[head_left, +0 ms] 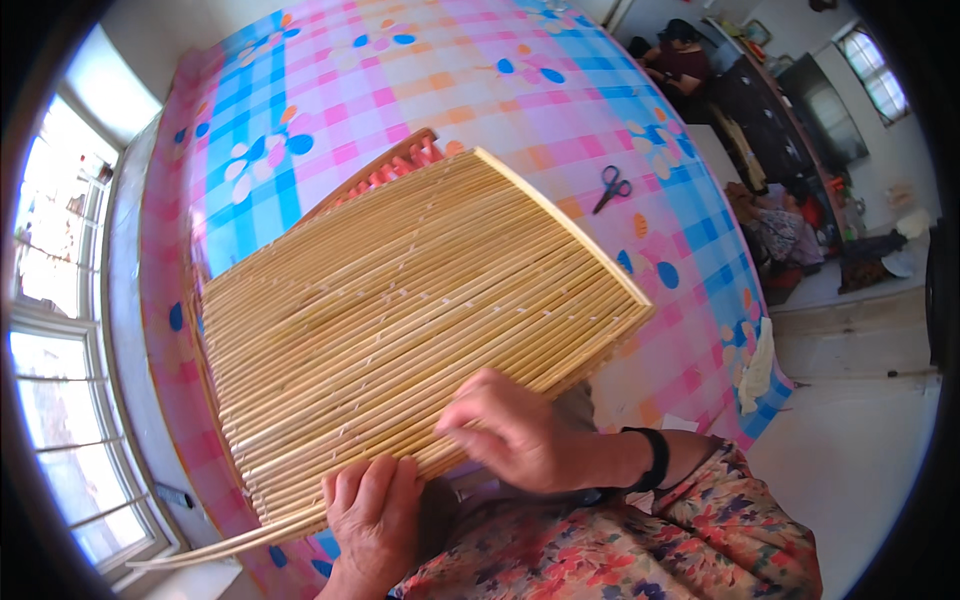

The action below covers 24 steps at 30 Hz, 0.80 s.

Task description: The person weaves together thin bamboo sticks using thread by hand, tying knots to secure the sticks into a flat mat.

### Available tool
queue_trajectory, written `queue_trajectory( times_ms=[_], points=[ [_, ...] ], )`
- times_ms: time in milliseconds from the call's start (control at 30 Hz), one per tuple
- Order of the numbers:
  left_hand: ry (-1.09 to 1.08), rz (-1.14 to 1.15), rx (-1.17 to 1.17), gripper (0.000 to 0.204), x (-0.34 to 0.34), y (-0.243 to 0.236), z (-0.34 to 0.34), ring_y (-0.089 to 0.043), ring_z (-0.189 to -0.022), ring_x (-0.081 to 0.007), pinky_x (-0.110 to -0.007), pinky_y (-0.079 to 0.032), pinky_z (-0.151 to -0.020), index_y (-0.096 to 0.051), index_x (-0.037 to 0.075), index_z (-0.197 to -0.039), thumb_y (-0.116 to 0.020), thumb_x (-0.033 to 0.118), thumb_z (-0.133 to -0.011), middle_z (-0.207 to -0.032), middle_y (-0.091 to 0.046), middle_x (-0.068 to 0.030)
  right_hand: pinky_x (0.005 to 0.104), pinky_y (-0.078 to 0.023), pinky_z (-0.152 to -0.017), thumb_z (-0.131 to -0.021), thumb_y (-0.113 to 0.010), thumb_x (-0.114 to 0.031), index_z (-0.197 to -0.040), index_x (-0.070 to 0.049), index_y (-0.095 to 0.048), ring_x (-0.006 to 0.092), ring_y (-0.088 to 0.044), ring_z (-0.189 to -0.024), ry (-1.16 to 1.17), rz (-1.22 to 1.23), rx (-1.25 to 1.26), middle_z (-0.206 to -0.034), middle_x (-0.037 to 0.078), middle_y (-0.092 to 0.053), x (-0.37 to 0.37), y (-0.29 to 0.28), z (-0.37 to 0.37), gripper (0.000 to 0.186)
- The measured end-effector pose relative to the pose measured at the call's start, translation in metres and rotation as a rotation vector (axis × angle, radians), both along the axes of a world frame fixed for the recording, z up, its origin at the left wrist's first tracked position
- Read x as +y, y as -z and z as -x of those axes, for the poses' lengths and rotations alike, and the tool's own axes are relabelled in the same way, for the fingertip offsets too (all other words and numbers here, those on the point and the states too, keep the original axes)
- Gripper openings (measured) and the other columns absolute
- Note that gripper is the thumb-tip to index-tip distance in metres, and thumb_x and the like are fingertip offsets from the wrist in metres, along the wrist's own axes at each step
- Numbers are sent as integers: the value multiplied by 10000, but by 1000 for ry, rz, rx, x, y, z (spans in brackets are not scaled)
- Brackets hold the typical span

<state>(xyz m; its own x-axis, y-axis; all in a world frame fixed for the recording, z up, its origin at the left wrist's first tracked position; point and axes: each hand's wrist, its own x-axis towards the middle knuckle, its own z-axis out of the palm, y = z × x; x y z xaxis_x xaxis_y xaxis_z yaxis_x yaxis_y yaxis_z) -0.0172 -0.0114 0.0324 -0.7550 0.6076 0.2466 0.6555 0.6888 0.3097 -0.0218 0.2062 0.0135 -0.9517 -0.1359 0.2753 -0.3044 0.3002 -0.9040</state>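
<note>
A panel of thin straw-coloured sticks (400, 290), bound side by side with lines of white stitches, lies tilted across my lap and the surface ahead. My left hand (372, 510) is closed over its near edge, fingers on top, thumb hidden. Beneath that hand, a few long sticks (215, 550) stick out past the panel's left corner. To the right, over the same near edge, my right hand (505, 430) is curled with its fingers pinched together. Whatever sits in that pinch, perhaps thread, is too small to make out.
Pink and blue checked sheeting (450, 80) covers the wide surface ahead. Black-handled scissors (611, 188) lie on it, right of the panel. A reddish slatted thing (395, 168) shows behind the panel. Barred windows (75, 430) stand at left. Two people (683, 62) sit at far right.
</note>
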Motion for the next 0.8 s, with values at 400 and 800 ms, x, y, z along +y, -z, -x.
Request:
queue_trajectory(
  times_ms=[400,800],
  points=[
    [27,-43,-29,347,1,-4,-2,-572,-931,-236,-393,-442,-791,-678,20,-1056,-740,104,-725,-1075,-609,-77,363,-457,-679,-810,-730,-18,-928,-43,-623,258,-556,-739,-43,-202,35,-836,66,-607,37,-26,8,160],
    [73,-9,6,305,-3,-3,-2,-551,-914,-228,-384,-442,-769,-689,18,-1011,-755,128,-735,-1046,-590,-72,365,-448,-694,-819,-722,-23,-953,-43,-598,264,-562,-731,-212,-153,-36,-790,71,-588,15,-13,18,183]
  ],
)
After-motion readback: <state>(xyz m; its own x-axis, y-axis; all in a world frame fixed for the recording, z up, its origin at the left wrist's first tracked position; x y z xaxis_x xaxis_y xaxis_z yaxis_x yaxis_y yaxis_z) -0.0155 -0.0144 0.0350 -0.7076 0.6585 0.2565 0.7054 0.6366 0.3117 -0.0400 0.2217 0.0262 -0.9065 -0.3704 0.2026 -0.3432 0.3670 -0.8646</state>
